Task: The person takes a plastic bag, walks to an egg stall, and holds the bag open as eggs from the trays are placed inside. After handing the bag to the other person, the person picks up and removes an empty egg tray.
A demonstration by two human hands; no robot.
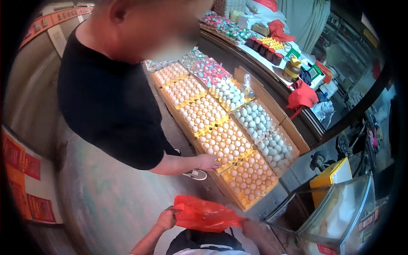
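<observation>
A red plastic bag [206, 214] is stretched sideways in front of my body. My left hand [167, 218] grips its left edge, fingers closed on the film. At the bag's other end is my right hand [254, 229], shaded, pinching the right edge. Just ahead of the bag lies the nearest yellow tray of brown eggs [250, 178]. Another person's hand [208, 162] reaches over the tray of paler eggs [225, 142] behind it; whether it touches an egg is unclear.
A person in a black shirt [106, 102] stands at the left of the egg display. Bluish eggs [254, 119] fill trays along its right side. A counter with jars [270, 53] and a red bag [302, 95] runs behind. A glass case [335, 212] stands at the right.
</observation>
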